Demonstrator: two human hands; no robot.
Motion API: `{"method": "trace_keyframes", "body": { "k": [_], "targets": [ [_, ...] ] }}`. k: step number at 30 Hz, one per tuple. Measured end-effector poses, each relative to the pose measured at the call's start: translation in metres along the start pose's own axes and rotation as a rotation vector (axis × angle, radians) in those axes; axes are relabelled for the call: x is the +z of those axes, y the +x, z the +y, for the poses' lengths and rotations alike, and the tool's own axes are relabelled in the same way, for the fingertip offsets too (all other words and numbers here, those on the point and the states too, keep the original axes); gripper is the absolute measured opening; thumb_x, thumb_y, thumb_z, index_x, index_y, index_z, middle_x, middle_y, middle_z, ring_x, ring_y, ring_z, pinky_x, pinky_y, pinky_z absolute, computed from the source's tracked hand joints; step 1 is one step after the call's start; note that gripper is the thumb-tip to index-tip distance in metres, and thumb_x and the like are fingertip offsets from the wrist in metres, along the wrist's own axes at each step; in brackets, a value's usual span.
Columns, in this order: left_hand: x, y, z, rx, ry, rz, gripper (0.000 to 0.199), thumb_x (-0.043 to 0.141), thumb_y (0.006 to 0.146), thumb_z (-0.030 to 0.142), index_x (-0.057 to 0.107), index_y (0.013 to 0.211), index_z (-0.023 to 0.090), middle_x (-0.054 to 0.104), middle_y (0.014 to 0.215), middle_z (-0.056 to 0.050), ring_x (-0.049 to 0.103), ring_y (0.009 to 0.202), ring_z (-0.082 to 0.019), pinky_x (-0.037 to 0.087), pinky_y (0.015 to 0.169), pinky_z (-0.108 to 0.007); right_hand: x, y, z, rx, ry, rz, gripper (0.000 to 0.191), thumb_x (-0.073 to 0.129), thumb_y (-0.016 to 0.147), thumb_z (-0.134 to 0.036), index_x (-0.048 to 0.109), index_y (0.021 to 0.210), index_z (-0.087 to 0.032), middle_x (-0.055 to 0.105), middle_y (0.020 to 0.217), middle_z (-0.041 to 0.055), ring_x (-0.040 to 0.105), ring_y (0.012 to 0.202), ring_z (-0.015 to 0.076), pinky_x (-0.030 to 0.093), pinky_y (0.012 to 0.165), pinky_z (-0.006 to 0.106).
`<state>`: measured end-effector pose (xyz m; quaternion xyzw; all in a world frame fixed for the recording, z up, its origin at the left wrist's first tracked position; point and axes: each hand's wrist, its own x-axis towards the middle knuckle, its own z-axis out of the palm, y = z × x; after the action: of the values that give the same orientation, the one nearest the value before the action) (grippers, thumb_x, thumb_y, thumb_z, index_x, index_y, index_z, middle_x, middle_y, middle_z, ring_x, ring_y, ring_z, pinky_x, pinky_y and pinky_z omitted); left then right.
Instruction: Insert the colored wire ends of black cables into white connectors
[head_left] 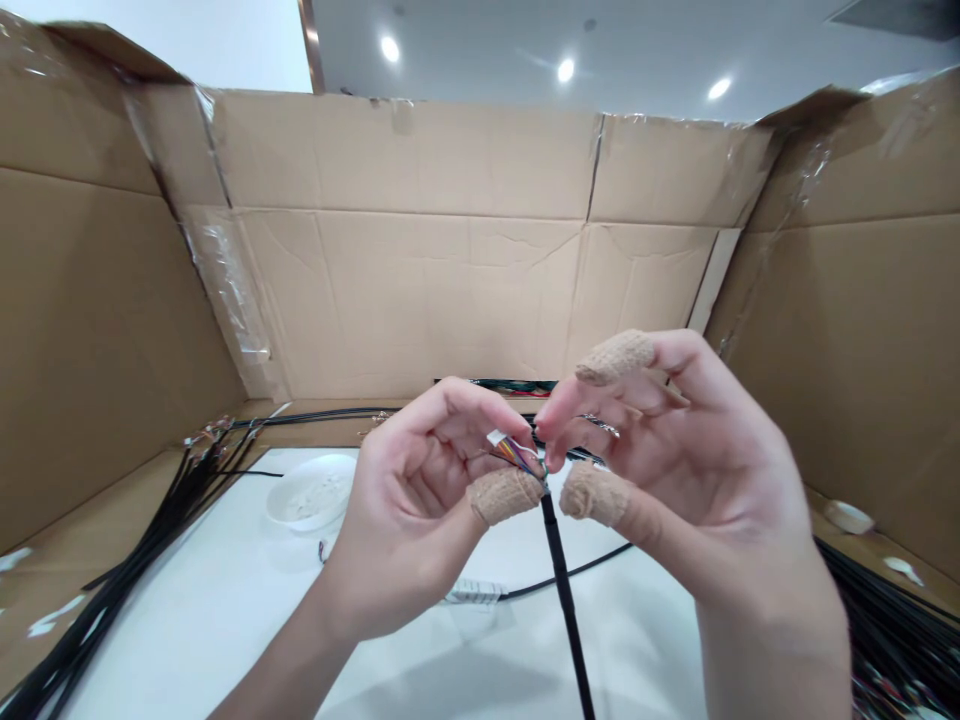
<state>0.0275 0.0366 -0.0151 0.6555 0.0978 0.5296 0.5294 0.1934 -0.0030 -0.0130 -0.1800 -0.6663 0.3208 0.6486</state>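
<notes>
Cardboard walls are surrounding a white table, with a left bundle of cables and a right bundle of cables lying along its sides. The right hand is holding its fingers loosely curved, thumb just beside the black cable; whether its lower fingertips are gripping anything, I cannot tell. The left hand is half curling, its taped thumb bearing on the cable's top end; any finger closing from behind is hidden. A bowl is sitting beyond the left wrist. The cable is rising between the hands, thin coloured wires fanning from its tip toward a small white plug. Pulling or twisting could be straining those wires where they are leaving the sheath; bulky finger tape could be dulling touch and letting one slip.
</notes>
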Motion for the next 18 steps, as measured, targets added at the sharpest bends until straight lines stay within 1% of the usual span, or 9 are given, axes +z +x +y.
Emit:
{"method": "trace_keyframes", "body": {
  "k": [4,6,8,11,14,16,18],
  "targets": [
    [0.002,0.000,0.001,-0.024,-0.032,0.023,0.037,0.085,0.061,-0.006,0.072,0.085,0.020,0.070,0.077,0.005,0.065,0.065,-0.004,0.053,0.058,-0.006,0.011,-0.002,0.001,-0.054,-0.068,0.077,0.033,0.069,0.085,-0.004,0.057,0.107,-0.026,0.068,0.084,-0.0012,0.065,0.083,0.0139,0.056,0.078,0.030],
    [0.003,-0.001,0.001,-0.021,-0.030,0.030,0.038,0.085,0.060,-0.007,0.072,0.085,0.019,0.070,0.077,0.005,0.064,0.063,-0.004,0.051,0.056,-0.005,0.014,-0.003,0.001,-0.065,-0.088,0.094,0.033,0.069,0.085,-0.004,0.056,0.106,-0.026,0.067,0.083,-0.0018,0.065,0.083,0.0138,0.056,0.077,0.030],
    [0.004,-0.001,0.001,-0.005,-0.010,0.028,0.037,0.084,0.061,-0.006,0.072,0.085,0.019,0.069,0.077,0.005,0.064,0.062,-0.004,0.050,0.054,-0.004,0.017,-0.005,0.001,-0.083,-0.099,0.106,0.031,0.066,0.086,-0.003,0.055,0.104,-0.027,0.064,0.083,-0.0020,0.063,0.081,0.0139,0.056,0.075,0.031],
    [0.005,-0.003,0.000,0.035,0.069,0.057,0.036,0.084,0.063,-0.005,0.071,0.085,0.021,0.069,0.078,0.005,0.067,0.067,-0.006,0.053,0.058,-0.007,0.022,-0.008,0.003,-0.111,-0.136,0.141,0.027,0.058,0.088,-0.001,0.053,0.097,-0.027,0.059,0.083,-0.0008,0.061,0.082,0.0154,0.055,0.072,0.032],
    [0.004,-0.005,0.000,0.080,0.152,0.079,0.035,0.083,0.065,-0.003,0.071,0.084,0.023,0.069,0.078,0.004,0.067,0.069,-0.009,0.055,0.059,-0.011,0.027,-0.011,0.005,-0.149,-0.211,0.193,0.031,0.053,0.087,0.001,0.047,0.094,-0.028,0.058,0.085,-0.0003,0.061,0.085,0.0158,0.055,0.073,0.031],
    [0.002,-0.007,0.002,0.092,0.182,0.060,0.033,0.082,0.068,-0.001,0.072,0.086,0.024,0.070,0.078,0.003,0.068,0.070,-0.010,0.056,0.060,-0.014,0.028,-0.012,0.002,-0.196,-0.297,0.248,0.036,0.053,0.083,0.004,0.044,0.093,-0.028,0.057,0.086,-0.0004,0.063,0.084,0.0153,0.057,0.071,0.029],
    [0.000,-0.008,0.005,0.083,0.192,0.007,0.030,0.082,0.071,0.006,0.073,0.091,0.026,0.071,0.080,0.002,0.069,0.074,-0.012,0.058,0.066,-0.017,0.027,-0.013,-0.004,-0.209,-0.439,0.222,0.039,0.057,0.076,0.007,0.044,0.088,-0.028,0.057,0.082,-0.0007,0.063,0.076,0.0150,0.058,0.064,0.029]
  ]
}}
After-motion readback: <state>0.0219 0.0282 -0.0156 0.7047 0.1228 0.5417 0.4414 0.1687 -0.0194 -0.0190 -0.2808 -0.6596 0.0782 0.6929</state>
